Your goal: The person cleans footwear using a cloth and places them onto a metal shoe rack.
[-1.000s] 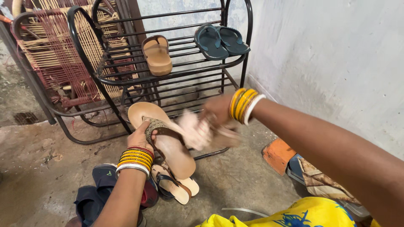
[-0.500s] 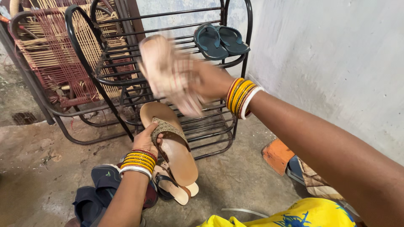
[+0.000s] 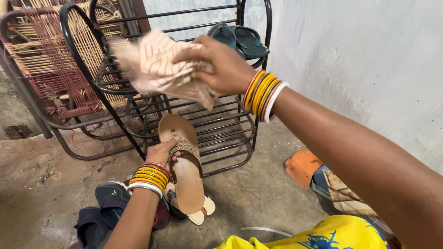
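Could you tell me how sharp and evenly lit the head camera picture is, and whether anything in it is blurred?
Head view: soft, even daylight, no glare and only faint shadows on the floor; the tan sandal in the left hand is sharp; the striped cloth in the right hand is slightly soft at its edges; the metal rack's bars bow a little, wide-angle distortion.

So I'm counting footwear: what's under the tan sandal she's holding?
Under the tan sandal in the left hand, another strapped sandal peeks out; most of it is covered.
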